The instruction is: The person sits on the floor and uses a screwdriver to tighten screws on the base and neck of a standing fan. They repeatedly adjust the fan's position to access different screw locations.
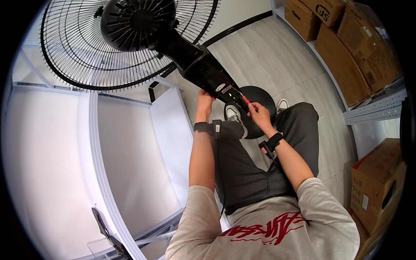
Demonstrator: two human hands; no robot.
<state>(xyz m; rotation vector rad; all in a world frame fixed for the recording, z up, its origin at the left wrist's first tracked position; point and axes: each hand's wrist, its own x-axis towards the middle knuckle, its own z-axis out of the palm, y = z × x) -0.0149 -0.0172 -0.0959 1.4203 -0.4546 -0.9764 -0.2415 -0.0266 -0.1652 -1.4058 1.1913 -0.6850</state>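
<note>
A black pedestal fan (190, 60) leans across the upper middle, its wire cage at the upper left and its round base (258, 95) on the floor. My right hand (259, 114) is closed round a red-handled screwdriver (246, 100), whose tip points at the back of the fan's column. My left hand (205, 103) is against the left side of the column; its fingers are partly hidden behind it. One of my shoes (232, 113) rests on the round base. Both wrists wear black straps with small devices.
White shelving (93, 143) stands close on my left, with a black brush-like object (110, 236) at its lower edge. Cardboard boxes (342, 65) fill a metal rack on the right. Another carton (376, 186) sits lower right. Pale wood-look flooring (277, 56) lies beyond the base.
</note>
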